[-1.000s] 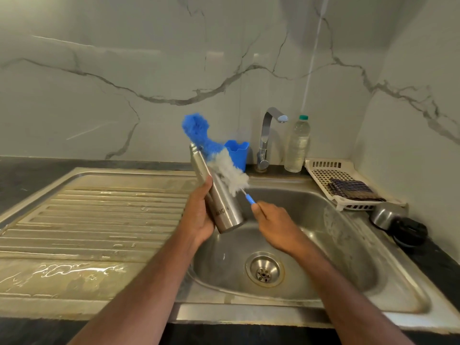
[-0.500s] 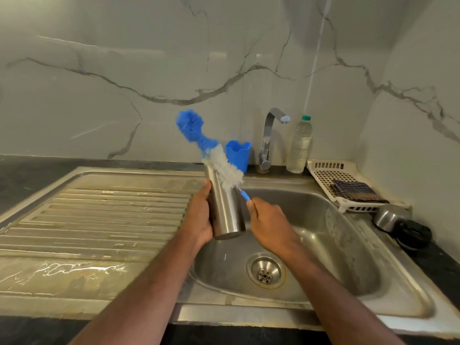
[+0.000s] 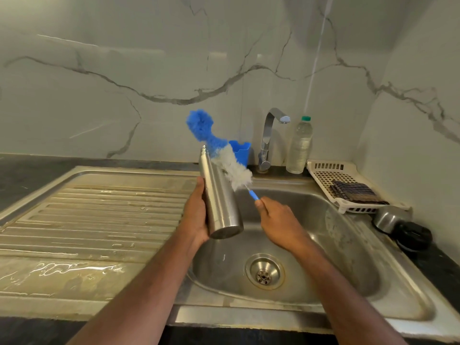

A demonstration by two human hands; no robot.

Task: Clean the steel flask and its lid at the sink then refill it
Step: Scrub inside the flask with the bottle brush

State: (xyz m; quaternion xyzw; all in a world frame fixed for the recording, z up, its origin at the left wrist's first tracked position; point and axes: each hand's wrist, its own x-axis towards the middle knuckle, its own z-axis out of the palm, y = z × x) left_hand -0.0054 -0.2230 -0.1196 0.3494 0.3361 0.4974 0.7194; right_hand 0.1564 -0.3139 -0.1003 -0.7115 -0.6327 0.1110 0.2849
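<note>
My left hand (image 3: 195, 215) grips the steel flask (image 3: 220, 200) round its lower body, holding it tilted over the left side of the sink basin (image 3: 348, 250), open neck up and away. My right hand (image 3: 278, 222) grips the blue handle of a bottle brush (image 3: 224, 155). The brush's white and blue bristles lie along the flask's right side and stick up past its neck, outside the flask. On the counter at the right edge sits the flask's lid (image 3: 398, 225), steel with a black part.
A tap (image 3: 270, 135) stands behind the basin with a blue cup (image 3: 240, 153) to its left and a plastic water bottle (image 3: 300, 145) to its right. A white rack (image 3: 331, 183) holding a dark cloth sits at the right. A wet ribbed drainboard (image 3: 99, 220) lies left.
The flask swung upright and then tilted back again, its neck now showing. The brush has stayed against the flask's side, shifting slightly along it.
</note>
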